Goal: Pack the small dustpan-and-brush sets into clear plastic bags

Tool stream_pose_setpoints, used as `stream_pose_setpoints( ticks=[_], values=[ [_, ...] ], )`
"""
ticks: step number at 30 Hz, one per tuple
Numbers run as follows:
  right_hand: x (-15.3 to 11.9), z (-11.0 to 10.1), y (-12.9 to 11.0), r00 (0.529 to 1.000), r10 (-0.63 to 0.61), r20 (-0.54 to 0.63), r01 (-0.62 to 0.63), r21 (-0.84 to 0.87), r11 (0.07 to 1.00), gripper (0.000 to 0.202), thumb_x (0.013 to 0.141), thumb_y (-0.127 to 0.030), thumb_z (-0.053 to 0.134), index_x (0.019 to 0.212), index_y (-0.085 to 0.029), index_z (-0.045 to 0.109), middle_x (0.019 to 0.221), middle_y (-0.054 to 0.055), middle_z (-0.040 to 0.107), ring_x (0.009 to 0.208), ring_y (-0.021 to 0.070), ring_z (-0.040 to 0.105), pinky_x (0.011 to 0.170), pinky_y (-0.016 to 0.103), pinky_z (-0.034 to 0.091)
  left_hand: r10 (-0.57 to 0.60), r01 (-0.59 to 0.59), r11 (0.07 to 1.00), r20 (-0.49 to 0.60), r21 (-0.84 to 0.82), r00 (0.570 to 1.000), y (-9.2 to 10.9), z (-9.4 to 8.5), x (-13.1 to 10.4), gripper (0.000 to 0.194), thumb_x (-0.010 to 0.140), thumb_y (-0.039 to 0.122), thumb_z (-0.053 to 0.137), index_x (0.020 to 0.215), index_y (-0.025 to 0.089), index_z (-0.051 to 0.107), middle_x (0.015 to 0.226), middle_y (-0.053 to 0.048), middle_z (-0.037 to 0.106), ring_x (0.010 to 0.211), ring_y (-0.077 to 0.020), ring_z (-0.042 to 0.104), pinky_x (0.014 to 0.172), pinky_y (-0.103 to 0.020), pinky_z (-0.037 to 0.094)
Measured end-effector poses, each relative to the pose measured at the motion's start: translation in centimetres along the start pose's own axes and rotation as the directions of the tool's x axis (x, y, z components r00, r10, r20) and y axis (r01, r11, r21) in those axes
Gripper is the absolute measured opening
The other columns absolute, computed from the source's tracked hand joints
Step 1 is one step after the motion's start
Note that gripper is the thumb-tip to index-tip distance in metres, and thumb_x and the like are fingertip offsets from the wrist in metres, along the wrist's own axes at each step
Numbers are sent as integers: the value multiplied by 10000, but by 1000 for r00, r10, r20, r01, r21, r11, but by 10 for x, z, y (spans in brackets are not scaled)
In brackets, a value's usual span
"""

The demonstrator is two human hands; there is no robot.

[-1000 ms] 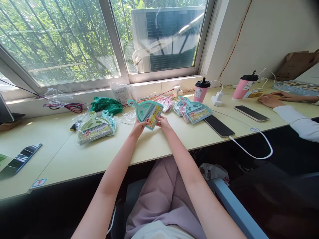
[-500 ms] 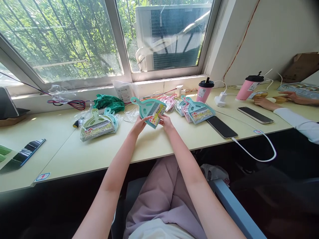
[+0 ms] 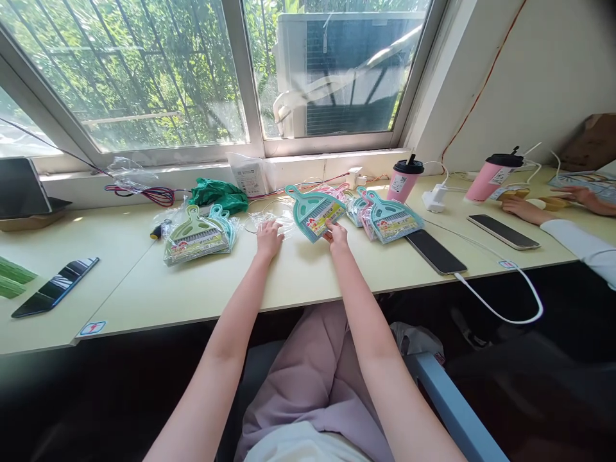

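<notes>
My right hand (image 3: 338,236) grips a teal dustpan-and-brush set (image 3: 312,215) at its lower right corner, thumb over the yellow printed label. The set is tilted, its handle loop pointing up and left. My left hand (image 3: 270,239) rests on the table, fingers apart and reaching onto a crumpled clear plastic bag (image 3: 283,223). Left of it lies a pile of wrapped dustpan sets, a green one (image 3: 197,236) on top. On the right, another teal dustpan set (image 3: 392,218) lies over pink and teal ones.
A phone (image 3: 436,251) with a white cable lies at right, behind it a pink cup (image 3: 405,179) and a charger (image 3: 434,197). A green plastic bag (image 3: 219,196) sits near the window. Another person's hand (image 3: 522,209) is far right; another phone (image 3: 55,287) lies left.
My left hand has let go of the teal dustpan set and moved onto the clear plastic bag. My right hand keeps the set, now turned more upright. The view has shifted slightly left.
</notes>
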State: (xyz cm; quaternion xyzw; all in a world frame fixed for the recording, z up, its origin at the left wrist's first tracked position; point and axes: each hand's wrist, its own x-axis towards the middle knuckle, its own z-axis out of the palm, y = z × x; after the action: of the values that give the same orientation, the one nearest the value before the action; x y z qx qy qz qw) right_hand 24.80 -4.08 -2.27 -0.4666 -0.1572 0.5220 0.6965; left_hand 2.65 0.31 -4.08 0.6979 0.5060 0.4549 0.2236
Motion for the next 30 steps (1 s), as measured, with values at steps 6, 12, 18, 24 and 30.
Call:
stream_pose_setpoints(
  ticks=[6, 12, 18, 24, 30],
  values=[
    [2, 2, -2, 995, 29, 92, -22, -78, 997, 92, 876, -99, 759, 900, -164, 697, 771, 16, 760, 631, 128, 695, 613, 234, 608, -164, 152, 986, -245, -70, 955, -18, -12, 7, 338, 639, -5, 681, 874, 237, 668, 1294, -145, 665, 1418, -402, 443, 1265, -594, 235],
    [1, 5, -2, 962, 79, 260, -16, -238, 971, 78, 851, -95, 780, 872, -154, 735, 751, 36, 771, 609, 146, 698, 572, 241, 590, -281, 315, 949, -386, 27, 879, -31, -26, 14, 98, 762, 116, 667, 794, 204, 699, 1167, -188, 700, 1305, -390, 552, 1171, -541, 370],
    [0, 0, -2, 943, 86, 321, 14, -296, 955, 78, 828, -65, 783, 855, -136, 765, 772, 52, 786, 602, 149, 702, 557, 238, 573, -328, 396, 917, -487, 41, 809, -23, -38, 15, 65, 848, 213, 704, 816, 204, 761, 1085, -203, 747, 1184, -426, 647, 1053, -555, 444],
    [-4, 2, 0, 930, 89, 356, 40, -339, 940, 74, 810, -72, 805, 838, -133, 773, 709, 43, 770, 557, 155, 688, 503, 236, 540, -310, 362, 932, -540, -12, 782, -13, -44, 13, 85, 883, 230, 685, 859, 204, 763, 1109, -186, 759, 1159, -410, 656, 1035, -538, 453],
    [1, 8, 9, 985, -37, 170, 76, -228, 971, 80, 808, -93, 788, 821, -145, 728, 762, 30, 772, 628, 155, 703, 625, 281, 605, -187, 202, 979, -525, -29, 830, 1, -37, 10, 150, 938, 221, 617, 951, 230, 767, 1280, -137, 699, 1258, -357, 620, 1111, -485, 442]
  ],
)
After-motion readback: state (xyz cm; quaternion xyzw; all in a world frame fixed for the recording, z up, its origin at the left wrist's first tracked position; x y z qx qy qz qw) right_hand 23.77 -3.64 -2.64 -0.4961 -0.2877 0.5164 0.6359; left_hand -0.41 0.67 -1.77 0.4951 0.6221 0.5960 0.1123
